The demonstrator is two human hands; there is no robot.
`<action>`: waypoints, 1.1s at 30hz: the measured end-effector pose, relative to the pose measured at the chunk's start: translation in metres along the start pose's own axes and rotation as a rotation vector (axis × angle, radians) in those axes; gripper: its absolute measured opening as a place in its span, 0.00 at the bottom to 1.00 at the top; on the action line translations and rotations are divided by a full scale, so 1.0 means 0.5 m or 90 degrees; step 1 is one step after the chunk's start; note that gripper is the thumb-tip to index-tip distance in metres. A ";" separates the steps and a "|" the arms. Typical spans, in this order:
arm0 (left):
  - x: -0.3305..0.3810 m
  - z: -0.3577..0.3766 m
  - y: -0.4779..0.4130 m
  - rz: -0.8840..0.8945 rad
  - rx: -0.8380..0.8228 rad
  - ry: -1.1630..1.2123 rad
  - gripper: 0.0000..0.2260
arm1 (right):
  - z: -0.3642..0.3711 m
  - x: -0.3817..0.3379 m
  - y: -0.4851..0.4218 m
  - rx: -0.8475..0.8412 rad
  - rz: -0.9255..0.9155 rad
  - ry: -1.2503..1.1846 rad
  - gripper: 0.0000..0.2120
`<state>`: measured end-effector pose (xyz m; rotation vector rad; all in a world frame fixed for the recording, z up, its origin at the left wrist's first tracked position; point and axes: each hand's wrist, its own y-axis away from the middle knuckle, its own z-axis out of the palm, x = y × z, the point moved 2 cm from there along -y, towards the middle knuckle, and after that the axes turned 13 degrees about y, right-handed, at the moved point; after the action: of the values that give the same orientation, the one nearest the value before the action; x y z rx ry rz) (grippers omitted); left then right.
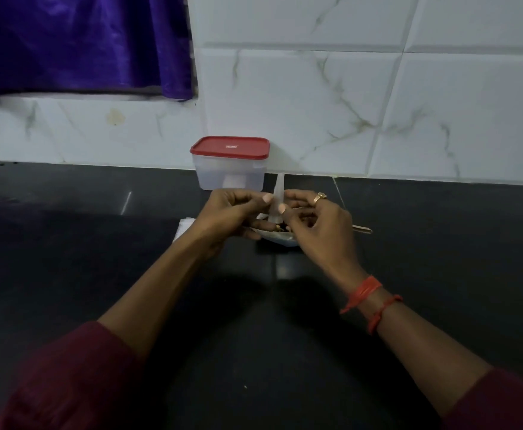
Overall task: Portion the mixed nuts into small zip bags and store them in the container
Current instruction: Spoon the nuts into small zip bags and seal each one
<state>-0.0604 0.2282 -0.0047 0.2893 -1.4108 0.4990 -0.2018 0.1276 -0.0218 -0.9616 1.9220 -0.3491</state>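
Head view: I see both hands pinching a small zip bag just above the middle of the frame.

My left hand [232, 212] and right hand [319, 225] each pinch the clear zip bag [278, 197] between thumb and curled fingers. The bag stands upright and edge-on between them, over a dish [280, 240] of mixed nuts [281, 228] on the black counter [99, 259]. Just behind the hands, against the tiled wall [347, 103], the clear container [230, 172] sits with its red lid [229, 147] on. A spoon handle [362, 228] pokes out right of the dish, and something white and flat [184, 226] lies left of it; I cannot tell what. A purple curtain [77, 41] fills the upper left.
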 end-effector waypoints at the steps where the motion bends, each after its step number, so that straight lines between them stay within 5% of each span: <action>1: -0.003 0.007 0.003 -0.002 -0.012 -0.006 0.11 | -0.003 0.005 0.005 0.000 0.001 -0.005 0.13; 11: -0.035 0.033 0.009 0.071 0.029 -0.077 0.07 | 0.012 0.023 0.022 0.037 -0.088 0.063 0.12; 18: -0.043 0.026 0.007 0.055 0.012 -0.082 0.07 | 0.008 0.024 0.030 -0.056 -0.010 -0.066 0.24; 23: -0.038 0.020 0.003 0.029 0.000 -0.102 0.08 | 0.000 0.021 0.026 -0.077 0.054 -0.166 0.16; 28: -0.039 0.027 0.002 0.044 0.020 -0.186 0.05 | -0.013 0.019 0.022 0.050 -0.080 0.066 0.07; 33: -0.045 0.039 0.013 0.089 0.007 -0.251 0.04 | -0.003 0.032 0.025 0.078 -0.198 0.301 0.09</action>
<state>-0.0822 0.2209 -0.0245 0.3094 -1.8212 0.5859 -0.2132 0.1237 -0.0379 -1.1729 2.1327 -0.9337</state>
